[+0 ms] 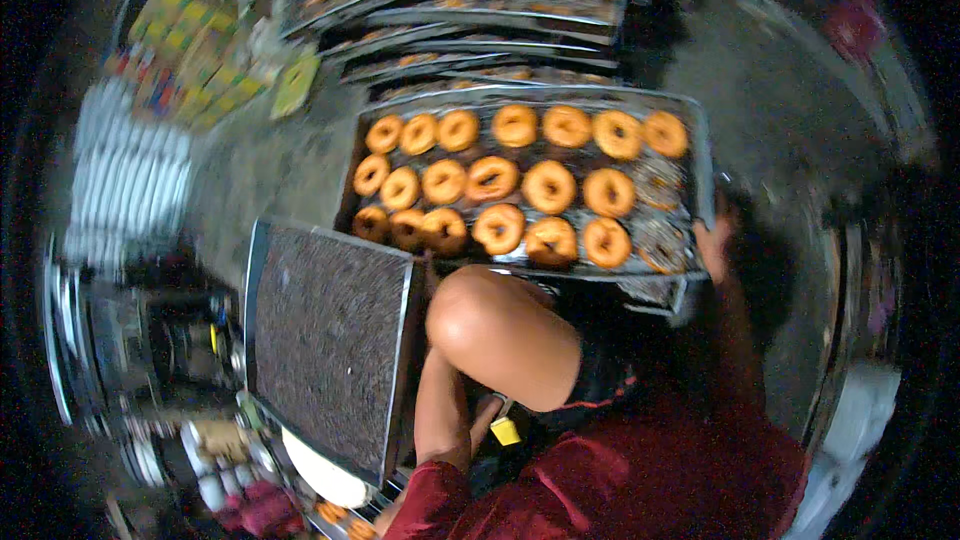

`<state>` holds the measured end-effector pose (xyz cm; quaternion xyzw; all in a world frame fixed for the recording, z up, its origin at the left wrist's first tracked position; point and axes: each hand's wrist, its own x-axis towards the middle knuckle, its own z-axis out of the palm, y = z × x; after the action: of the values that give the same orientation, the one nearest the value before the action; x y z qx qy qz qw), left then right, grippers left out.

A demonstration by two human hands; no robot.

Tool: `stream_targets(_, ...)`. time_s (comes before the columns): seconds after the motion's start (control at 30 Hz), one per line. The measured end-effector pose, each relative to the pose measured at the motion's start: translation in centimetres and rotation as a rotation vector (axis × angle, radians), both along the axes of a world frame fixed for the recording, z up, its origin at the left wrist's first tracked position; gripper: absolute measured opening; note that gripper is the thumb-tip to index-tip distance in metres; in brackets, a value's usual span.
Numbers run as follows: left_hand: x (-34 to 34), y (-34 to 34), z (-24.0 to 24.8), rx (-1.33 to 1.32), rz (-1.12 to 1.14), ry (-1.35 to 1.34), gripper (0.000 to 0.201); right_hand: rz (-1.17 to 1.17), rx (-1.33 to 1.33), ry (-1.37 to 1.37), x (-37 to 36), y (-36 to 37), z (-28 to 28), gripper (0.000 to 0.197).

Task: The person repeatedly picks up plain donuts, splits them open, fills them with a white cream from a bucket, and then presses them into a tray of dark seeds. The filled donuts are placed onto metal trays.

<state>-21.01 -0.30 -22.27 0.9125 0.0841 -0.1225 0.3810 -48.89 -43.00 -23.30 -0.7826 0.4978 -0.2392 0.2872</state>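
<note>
A metal tray [708,165] with rows of golden ring doughnuts [549,187] lies across the middle, in front of my raised knee. Several rings at its right end look glazed or pale. My right hand [713,242] is closed on the tray's right edge near the close corner, its thumb at the rim. My left hand [431,275] is at the tray's near left edge; my knee hides most of it, and its fingers cannot be made out. Left of that hand lies a second tray [330,350] with a flat dark surface.
A stack of metal trays [480,15] with more baked pieces stands beyond. Yellow and green cartons [190,50] are at the far left, with pale corrugated sheeting [130,175] below. A round white vessel [325,470] and a yellow-ended object [505,431] are near my left arm.
</note>
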Motion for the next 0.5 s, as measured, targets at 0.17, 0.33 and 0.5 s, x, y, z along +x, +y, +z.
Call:
stream_targets(0.17,1.0,-1.8,-1.0,0.011,0.079,0.004,0.037,0.573,-0.163,-0.177,16.5,6.4,7.1,0.041)
stream_targets(0.33,1.8,-2.5,-2.2,0.018,0.114,0.02,0.036,1.165,-0.117,-0.309,37.2,16.5,7.0,0.035)
stream_targets(0.5,2.1,-3.0,-3.3,0.025,0.134,0.048,0.036,1.472,-0.378,-0.073,52.0,27.6,2.3,0.033)
